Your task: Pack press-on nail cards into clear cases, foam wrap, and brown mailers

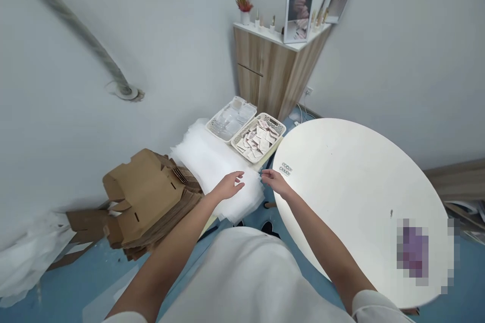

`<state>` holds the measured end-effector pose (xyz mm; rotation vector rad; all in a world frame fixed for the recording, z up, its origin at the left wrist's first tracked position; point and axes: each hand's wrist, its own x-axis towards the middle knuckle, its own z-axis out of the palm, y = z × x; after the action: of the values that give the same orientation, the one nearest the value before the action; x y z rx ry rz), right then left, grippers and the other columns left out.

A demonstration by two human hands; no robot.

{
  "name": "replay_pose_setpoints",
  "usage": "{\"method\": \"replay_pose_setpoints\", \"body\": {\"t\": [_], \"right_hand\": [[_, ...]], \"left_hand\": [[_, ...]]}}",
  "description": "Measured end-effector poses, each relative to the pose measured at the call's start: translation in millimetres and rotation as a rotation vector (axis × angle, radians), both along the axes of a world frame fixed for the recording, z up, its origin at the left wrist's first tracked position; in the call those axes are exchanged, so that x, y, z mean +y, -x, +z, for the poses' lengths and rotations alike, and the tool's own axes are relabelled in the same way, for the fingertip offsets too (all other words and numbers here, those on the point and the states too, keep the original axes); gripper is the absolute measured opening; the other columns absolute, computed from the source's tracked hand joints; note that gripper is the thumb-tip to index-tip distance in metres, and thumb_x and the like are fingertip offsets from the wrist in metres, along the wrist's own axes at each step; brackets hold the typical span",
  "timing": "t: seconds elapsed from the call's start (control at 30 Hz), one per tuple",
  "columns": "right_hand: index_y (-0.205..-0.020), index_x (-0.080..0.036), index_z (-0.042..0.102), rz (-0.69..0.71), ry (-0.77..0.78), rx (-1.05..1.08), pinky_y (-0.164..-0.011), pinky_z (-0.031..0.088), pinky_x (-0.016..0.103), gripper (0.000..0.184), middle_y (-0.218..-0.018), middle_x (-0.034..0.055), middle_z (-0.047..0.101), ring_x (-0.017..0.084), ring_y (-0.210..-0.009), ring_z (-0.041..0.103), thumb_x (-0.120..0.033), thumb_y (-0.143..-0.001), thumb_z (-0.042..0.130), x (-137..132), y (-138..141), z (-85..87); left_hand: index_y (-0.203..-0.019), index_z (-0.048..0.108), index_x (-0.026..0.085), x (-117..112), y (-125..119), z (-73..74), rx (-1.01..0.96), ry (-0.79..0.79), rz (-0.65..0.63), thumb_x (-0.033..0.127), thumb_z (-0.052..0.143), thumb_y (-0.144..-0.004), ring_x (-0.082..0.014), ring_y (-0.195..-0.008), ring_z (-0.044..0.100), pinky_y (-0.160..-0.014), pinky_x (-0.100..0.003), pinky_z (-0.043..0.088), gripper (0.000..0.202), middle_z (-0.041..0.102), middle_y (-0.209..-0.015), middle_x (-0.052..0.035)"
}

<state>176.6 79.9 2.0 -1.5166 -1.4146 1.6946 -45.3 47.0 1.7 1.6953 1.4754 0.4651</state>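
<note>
My left hand [228,185] hovers over the near end of a stack of thin white translucent sheets [212,161], its fingers spread and loosely curved, holding nothing I can see. My right hand [275,180] reaches to the same stack's right edge, beside the rim of a round white table [352,197]; its fingertips pinch at the sheet's edge [261,175]. A small pair of printed strips [286,168] lies on the table just beyond my right hand.
Two white baskets stand past the sheets: one with clear plastic pieces [231,118], one with small packets [258,137]. Flattened brown cardboard boxes [147,202] pile at the left. A wooden cabinet [271,68] fills the corner. The floor is blue.
</note>
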Motion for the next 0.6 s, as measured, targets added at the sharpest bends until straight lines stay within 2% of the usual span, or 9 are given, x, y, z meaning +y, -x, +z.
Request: {"method": "replay_pose_setpoints", "body": {"t": [0.13, 0.23, 0.4, 0.6], "right_hand": [[-0.102, -0.021, 0.053, 0.024, 0.000, 0.012, -0.068, 0.043, 0.028, 0.038, -0.099, 0.0045, 0.058, 0.014, -0.078, 0.058, -0.034, -0.068, 0.057, 27, 46, 8.3], [-0.102, -0.021, 0.053, 0.034, 0.014, 0.007, -0.067, 0.043, 0.027, 0.037, -0.098, 0.0039, 0.058, 0.014, -0.077, 0.058, -0.035, -0.067, 0.057, 34, 66, 8.4], [-0.098, -0.020, 0.055, 0.042, -0.023, -0.021, -0.067, 0.042, 0.027, 0.035, -0.093, 0.0032, 0.059, 0.012, -0.073, 0.057, -0.034, -0.066, 0.058, 55, 72, 7.9], [-0.099, -0.018, 0.055, 0.014, -0.188, -0.093, -0.067, 0.044, 0.028, 0.033, -0.091, 0.0048, 0.060, 0.013, -0.074, 0.057, -0.033, -0.070, 0.053, 127, 65, 9.3]], "left_hand": [[-0.118, 0.045, 0.020, 18, 36, 11.6, -0.021, -0.020, 0.086, 0.038, 0.049, -0.075, -0.0178, -0.090, 0.059, -0.072, -0.030, 0.046, 0.047, 0.056, -0.110, -0.0084], [-0.117, 0.046, 0.019, 31, 54, 15.5, -0.032, 0.012, 0.107, 0.038, 0.053, -0.072, -0.0179, -0.086, 0.060, -0.072, -0.030, 0.046, 0.050, 0.058, -0.108, -0.0089], [-0.112, 0.052, 0.019, 62, 70, 20.2, -0.070, 0.104, 0.069, 0.041, 0.059, -0.066, -0.0192, -0.082, 0.061, -0.071, -0.029, 0.045, 0.052, 0.060, -0.104, -0.0090], [-0.106, 0.056, 0.020, 125, 64, 18.0, -0.147, 0.050, 0.214, 0.039, 0.064, -0.061, -0.0209, -0.084, 0.060, -0.074, -0.030, 0.045, 0.050, 0.060, -0.104, -0.0078]]}}
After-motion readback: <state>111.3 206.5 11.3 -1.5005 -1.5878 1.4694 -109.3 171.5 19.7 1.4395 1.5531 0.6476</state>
